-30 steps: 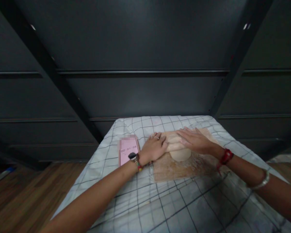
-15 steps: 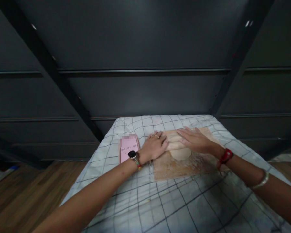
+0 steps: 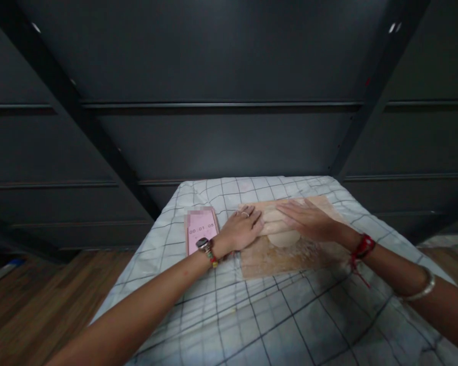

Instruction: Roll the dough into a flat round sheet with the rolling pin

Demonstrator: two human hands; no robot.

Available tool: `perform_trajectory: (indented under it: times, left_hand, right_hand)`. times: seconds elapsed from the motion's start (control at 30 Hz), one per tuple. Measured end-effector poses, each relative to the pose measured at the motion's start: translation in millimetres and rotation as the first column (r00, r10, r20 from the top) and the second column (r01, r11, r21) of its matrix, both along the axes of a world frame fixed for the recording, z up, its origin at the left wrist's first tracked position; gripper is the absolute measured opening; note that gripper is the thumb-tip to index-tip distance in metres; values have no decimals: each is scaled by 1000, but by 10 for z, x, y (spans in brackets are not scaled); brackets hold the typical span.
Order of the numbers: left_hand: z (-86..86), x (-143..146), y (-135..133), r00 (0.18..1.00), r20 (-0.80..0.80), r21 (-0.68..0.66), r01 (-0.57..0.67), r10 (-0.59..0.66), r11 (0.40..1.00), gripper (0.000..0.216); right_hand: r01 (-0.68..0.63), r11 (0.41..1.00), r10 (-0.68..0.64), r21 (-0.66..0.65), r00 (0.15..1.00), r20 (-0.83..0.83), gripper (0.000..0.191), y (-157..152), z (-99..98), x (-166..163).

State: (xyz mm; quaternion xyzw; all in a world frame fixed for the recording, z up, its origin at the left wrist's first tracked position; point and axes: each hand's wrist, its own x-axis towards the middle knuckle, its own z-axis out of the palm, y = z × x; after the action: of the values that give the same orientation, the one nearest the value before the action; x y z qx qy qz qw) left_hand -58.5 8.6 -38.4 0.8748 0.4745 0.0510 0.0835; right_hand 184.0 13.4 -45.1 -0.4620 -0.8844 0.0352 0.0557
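Note:
A pale rolling pin (image 3: 272, 219) lies crosswise on a thin brown board (image 3: 263, 262) dusted with whitish flour. Under its near side shows part of a round, flat piece of dough (image 3: 284, 239); the rest of the dough is hidden. My left hand (image 3: 244, 229) presses on the left end of the pin with its fingers spread. On the right end, my right hand (image 3: 307, 219) rests flat, fingers stretched out and slightly blurred. Neither hand is wrapped round the pin as far as I can see.
A phone (image 3: 201, 229) with a pink timer screen lies left of the board, close to my left wrist. A white checked cloth (image 3: 221, 325) covers the table. Behind it stands a dark panelled wall (image 3: 229, 142); wooden floor (image 3: 76, 284) shows at left.
The view has shifted slightly, so the scene sits a little higher. Both hands stay on the rolling pin, with almost no shift over the board.

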Motion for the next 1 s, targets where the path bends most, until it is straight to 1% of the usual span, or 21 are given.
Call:
perform_trajectory:
  times: [0.03, 0.13, 0.17, 0.23, 0.3, 0.37, 0.4, 0.43, 0.47, 0.5, 0.57, 0.63, 0.67, 0.73, 0.8, 0.83, 0.87, 0.9, 0.93, 0.97, 1.0]
  left_hand:
    - [3, 3, 18, 1000, 6, 5, -24, 24, 1000, 58]
    - [97, 35, 214, 988, 17, -31, -156, 156, 987, 57]
    - [133, 44, 279, 985, 18, -40, -172, 173, 984, 58]
    - [176, 44, 324, 983, 14, -55, -180, 181, 982, 59]
    - [157, 22, 232, 987, 7, -63, -159, 160, 985, 59]
    - [85, -9, 72, 994, -2, -62, -114, 114, 992, 58]
    - [43, -22, 7, 999, -2, -41, -43, 43, 998, 59]
    - [7, -31, -28, 1000, 1, -10, -6, 6, 1000, 59]
    - [-19, -34, -24, 1000, -4, 8, -2, 2, 1000, 60]
    - [-31, -31, 20, 1000, -8, 16, -11, 12, 1000, 60]
    - [-19, -8, 199, 997, -21, -5, -80, 80, 997, 62]
    - [16, 23, 391, 989, -38, -51, -143, 141, 988, 59]
    - [30, 33, 447, 985, -50, -68, -168, 165, 983, 57]
    - [42, 32, 426, 984, -67, -87, -170, 165, 982, 57]
    - [29, 6, 259, 992, -63, -76, -114, 109, 991, 60]
    - [17, -11, 158, 995, -51, -57, -84, 81, 995, 62]
    - [5, -25, 73, 998, -43, -28, -53, 52, 998, 62]
    - [-2, -34, 22, 999, -39, -2, -35, 35, 999, 61]
    - [-4, -36, 14, 999, -37, 7, -37, 37, 999, 61]
    - [0, -29, 51, 998, -36, 5, -52, 52, 999, 61]
    - [10, -16, 126, 996, -38, -9, -84, 83, 996, 62]
  right_hand:
    - [27, 999, -28, -21, 1000, -14, 56, 41, -2, -7]
    - [194, 970, -203, -149, 978, -50, 63, 330, 24, -94]
    - [232, 956, -246, -182, 968, -58, 65, 413, 35, -124]
    - [253, 944, -269, -211, 962, -52, 66, 454, 51, -149]
    - [196, 965, -204, -176, 978, -32, 63, 312, 47, -113]
    - [64, 995, -66, -73, 997, -27, 59, 93, 21, -37]
    - [-51, 998, 50, -29, 998, -24, 57, 7, 5, -3]
    - [-111, 994, 110, -14, 993, -30, 57, -41, -5, 18]
    - [-125, 992, 124, -26, 992, -37, 57, -42, -8, 21]
    - [-95, 994, 92, -57, 995, -48, 58, 2, -1, 5]
    - [77, 988, -88, -137, 994, -71, 60, 183, 35, -67]
    - [211, 958, -229, -194, 971, -73, 63, 362, 69, -141]
    - [239, 948, -259, -212, 963, -72, 64, 405, 74, -160]
    - [206, 957, -225, -206, 971, -76, 63, 357, 51, -145]
    - [81, 988, -93, -129, 992, -85, 61, 176, -10, -73]
    - [-3, 997, -3, -71, 997, -84, 60, 76, -46, -32]
    - [-83, 996, 80, -27, 993, -81, 59, -4, -77, 2]
    - [-126, 992, 125, 0, 989, -84, 59, -49, -98, 22]
    - [-134, 991, 134, 6, 987, -93, 59, -51, -105, 25]
    - [-101, 995, 99, -11, 989, -109, 60, -10, -97, 11]
    - [-30, 999, 24, -43, 991, -131, 62, 66, -78, -16]
